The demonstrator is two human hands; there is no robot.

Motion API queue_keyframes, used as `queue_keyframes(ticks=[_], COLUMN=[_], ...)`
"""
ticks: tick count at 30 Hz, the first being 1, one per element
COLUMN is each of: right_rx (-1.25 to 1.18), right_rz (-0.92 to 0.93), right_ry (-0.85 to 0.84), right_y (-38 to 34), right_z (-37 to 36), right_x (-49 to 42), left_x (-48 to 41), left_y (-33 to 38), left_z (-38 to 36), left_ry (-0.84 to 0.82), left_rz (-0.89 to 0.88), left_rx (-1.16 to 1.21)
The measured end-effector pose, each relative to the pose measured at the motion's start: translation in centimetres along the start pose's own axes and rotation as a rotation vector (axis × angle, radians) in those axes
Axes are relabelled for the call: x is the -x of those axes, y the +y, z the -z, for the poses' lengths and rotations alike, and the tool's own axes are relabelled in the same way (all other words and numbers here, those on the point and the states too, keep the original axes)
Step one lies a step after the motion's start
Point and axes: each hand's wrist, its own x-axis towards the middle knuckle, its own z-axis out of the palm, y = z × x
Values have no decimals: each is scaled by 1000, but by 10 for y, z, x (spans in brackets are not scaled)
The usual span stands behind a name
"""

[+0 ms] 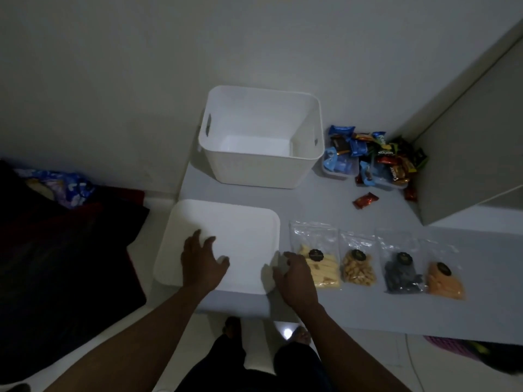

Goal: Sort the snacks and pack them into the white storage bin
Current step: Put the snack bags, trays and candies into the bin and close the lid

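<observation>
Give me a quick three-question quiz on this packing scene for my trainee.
1. True or false: the white storage bin is empty.
2. How many clear pouches lie in a row at the table's near edge?
3. What does the left hand rest on? A) the lid B) a pouch C) the wrapped snack pile

Key: 1 true; 2 four; 3 A. The right hand is at the lid's right edge.

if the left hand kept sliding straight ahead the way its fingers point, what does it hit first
The left hand lies on the white lid, fingers pointing away from the person. Going straight on, it would cross the lid's far edge and probably meet the near wall of the empty white storage bin, though depth is uncertain.
</observation>
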Motion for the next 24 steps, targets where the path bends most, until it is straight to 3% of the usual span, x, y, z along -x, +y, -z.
queue_keyframes(ticks=[4,7,12,18,24], right_rx=[-91,-50,192,147,128], right_rz=[-47,-84,-148,-131,-37], right_ry=[202,246,132,-113,-95], right_y=[31,71,130,155,171], right_z=[52,95,141,142,131], right_x=[-12,-22,-33,-40,-44], left_x=[9,25,59,73,70], left_y=[82,144,206,219,219], left_z=[-22,-47,-90,-116,-123], left_ry=[-84,-178,-224,-277,-218], left_rz=[-166,-231,-245,-107,-91], left_rx=[114,124,58,12,35])
